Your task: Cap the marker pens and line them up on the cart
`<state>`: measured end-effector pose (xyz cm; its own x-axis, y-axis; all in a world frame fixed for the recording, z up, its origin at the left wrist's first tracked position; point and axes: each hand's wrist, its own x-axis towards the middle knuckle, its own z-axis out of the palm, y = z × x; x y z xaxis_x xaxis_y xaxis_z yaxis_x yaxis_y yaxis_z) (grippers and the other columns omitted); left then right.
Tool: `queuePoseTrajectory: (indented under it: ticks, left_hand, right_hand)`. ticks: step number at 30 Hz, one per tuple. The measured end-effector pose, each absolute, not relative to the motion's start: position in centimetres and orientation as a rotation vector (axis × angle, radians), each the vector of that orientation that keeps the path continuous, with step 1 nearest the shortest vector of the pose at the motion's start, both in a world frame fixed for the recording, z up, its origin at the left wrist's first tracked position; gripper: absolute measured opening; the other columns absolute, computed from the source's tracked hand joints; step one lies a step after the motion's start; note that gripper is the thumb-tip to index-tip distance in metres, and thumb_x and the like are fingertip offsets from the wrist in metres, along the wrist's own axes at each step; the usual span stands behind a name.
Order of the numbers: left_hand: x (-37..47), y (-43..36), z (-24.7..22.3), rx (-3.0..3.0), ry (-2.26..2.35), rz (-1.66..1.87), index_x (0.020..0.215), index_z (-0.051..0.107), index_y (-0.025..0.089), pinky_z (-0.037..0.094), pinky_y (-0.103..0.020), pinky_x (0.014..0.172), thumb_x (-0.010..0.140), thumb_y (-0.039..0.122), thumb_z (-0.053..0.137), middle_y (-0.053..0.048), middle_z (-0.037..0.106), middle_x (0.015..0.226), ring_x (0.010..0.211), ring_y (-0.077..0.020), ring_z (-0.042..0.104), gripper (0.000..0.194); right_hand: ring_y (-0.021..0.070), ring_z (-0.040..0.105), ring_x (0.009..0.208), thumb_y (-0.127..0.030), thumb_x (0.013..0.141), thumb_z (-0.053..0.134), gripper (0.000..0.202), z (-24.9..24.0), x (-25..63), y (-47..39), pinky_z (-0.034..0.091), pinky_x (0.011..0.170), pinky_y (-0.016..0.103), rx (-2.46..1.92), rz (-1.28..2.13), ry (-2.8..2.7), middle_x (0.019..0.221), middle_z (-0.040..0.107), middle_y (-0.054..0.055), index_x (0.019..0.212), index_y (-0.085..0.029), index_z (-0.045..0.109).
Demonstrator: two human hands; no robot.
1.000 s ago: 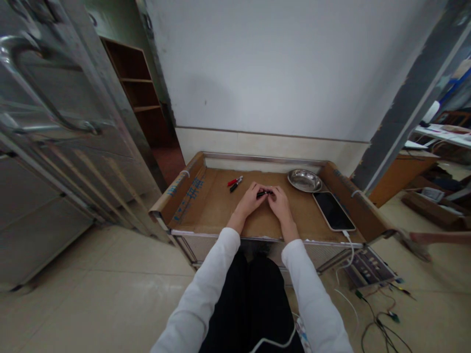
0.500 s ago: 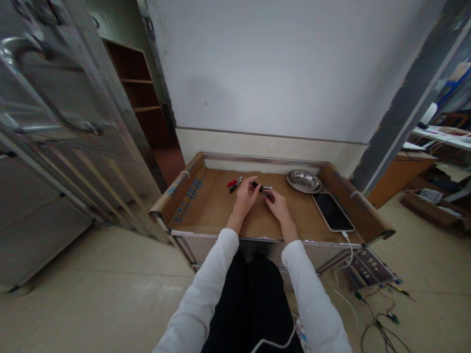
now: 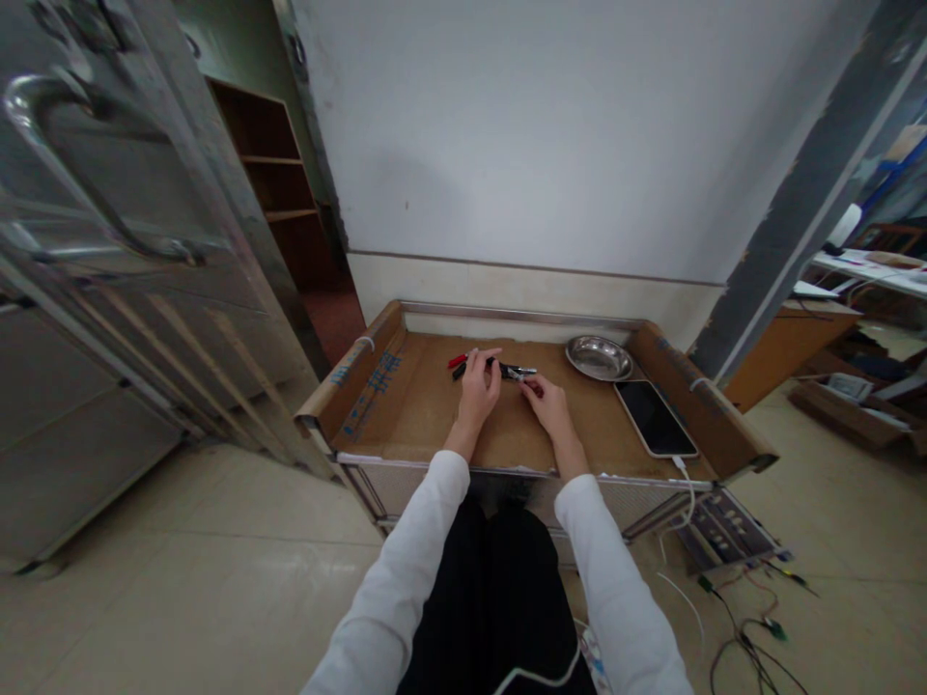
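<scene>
Over the cardboard-lined tray top, my two hands work close together around a slim black-and-silver pen. Its dark end reaches between the thumb and fingers of my left hand, which are curled around it with the index finger stretched out. My right hand pinches at the silver end with thumb and fingertips. Whether there is one pen or two there is too small to tell. Beside my left fingers lie a red pen and a black pen, both partly hidden by that hand.
A shiny metal bowl stands at the back right of the tray. In front of it lies a phone with a white cable hanging over the edge. Raised cardboard sides bound the tray, and a pale wall rises behind.
My left hand has shifted slightly left, now covering more of the red and black pens. The pieces between my hands have come into line, and my right fingertips have moved a little left.
</scene>
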<state>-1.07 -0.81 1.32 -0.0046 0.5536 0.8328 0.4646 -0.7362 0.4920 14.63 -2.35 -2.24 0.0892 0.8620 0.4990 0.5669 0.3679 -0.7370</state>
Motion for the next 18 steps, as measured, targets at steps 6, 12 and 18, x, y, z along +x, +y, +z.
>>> queuePoseTrajectory:
  ticks: [6, 12, 18]
  left_hand:
    - [-1.1, -0.7, 1.3, 2.133, 1.139, 1.889, 0.104, 0.055, 0.019, 0.045, -0.033, 0.086, 0.092, 0.018, 0.041, -0.007, 0.059, 0.095, 0.090, -0.0174, 0.055, 0.019]
    - [-1.1, -0.6, 1.2, 2.124, 1.177, 1.876, 0.104, 0.055, 0.019, 0.045, -0.032, 0.086, 0.092, 0.018, 0.040, -0.007, 0.058, 0.096, 0.092, -0.0170, 0.056, 0.018]
    - [-1.2, 0.1, 0.6, 2.039, 1.291, 1.836, 0.101, 0.055, 0.018, 0.045, -0.033, 0.087, 0.091, 0.014, 0.041, -0.008, 0.056, 0.096, 0.093, -0.0175, 0.056, 0.018]
  right_hand:
    - [0.0174, 0.063, 0.068, -0.045, 0.082, 0.054, 0.028, -2.0, 14.6, -2.5, 0.046, 0.066, 0.027, -1.321, 0.354, -1.594, 0.079, 0.070, 0.004, 0.090, -0.021, 0.065]
    - [0.0171, 0.064, 0.070, -0.045, 0.083, 0.052, 0.028, -1.7, 14.5, -2.8, 0.046, 0.066, 0.026, -1.323, 0.373, -1.607, 0.079, 0.070, 0.004, 0.092, -0.021, 0.065]
    - [0.0173, 0.063, 0.069, -0.041, 0.086, 0.048, 0.026, -1.1, 14.6, -3.3, 0.045, 0.065, 0.026, -1.457, 0.240, -1.586, 0.078, 0.069, 0.004, 0.091, -0.022, 0.064]
